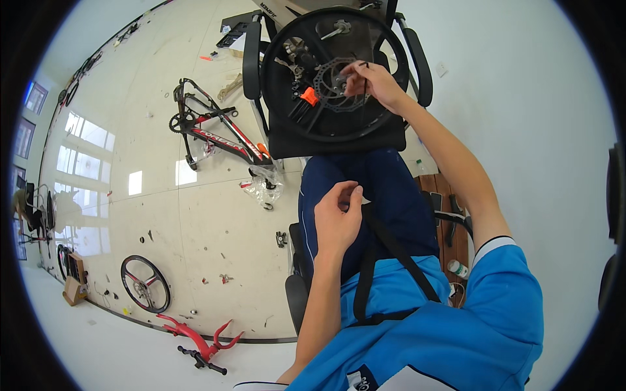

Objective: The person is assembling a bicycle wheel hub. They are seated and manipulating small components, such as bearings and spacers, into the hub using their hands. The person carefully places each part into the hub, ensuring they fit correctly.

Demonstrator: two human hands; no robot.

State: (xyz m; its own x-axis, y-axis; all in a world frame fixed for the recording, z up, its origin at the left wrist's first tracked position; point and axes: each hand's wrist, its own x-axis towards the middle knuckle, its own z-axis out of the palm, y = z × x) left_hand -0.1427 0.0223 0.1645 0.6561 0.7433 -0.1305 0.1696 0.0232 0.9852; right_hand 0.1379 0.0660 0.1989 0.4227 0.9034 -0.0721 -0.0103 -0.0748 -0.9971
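A black bicycle wheel with a metal brake disc lies flat on a black office chair ahead of my knees. My right hand reaches over it, fingers pinched on something small and dark at the disc's hub; I cannot tell what it is. An orange part sits beside the disc. My left hand hovers over my blue-trousered thigh, thumb and fingertips pinched together, perhaps on a tiny item too small to make out.
A red-and-black bicycle frame lies on the tiled floor to the left, with a clear plastic bag near it. Another wheel and a red frame part lie lower left. A bottle stands at my right.
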